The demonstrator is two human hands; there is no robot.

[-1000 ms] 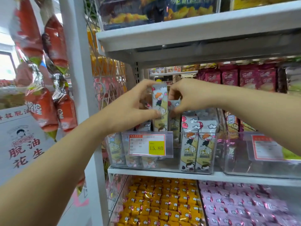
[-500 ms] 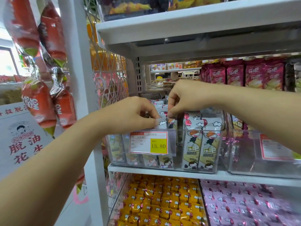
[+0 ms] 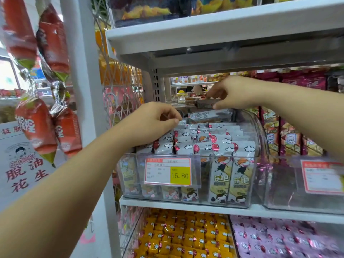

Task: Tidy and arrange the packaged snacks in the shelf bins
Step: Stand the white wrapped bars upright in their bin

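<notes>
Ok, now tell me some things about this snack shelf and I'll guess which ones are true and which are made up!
1. The right hand pinches a packet above the clear bin. True.
2. The price tag on the bin says 25.80. False: it says 15.80.
3. The left hand touches the tops of the standing packets in the bin. True.
4. The shelf underneath is full of green packets. False: it holds yellow packets and pink packets.
5. Red packs hang to the left of the shelves. True.
</notes>
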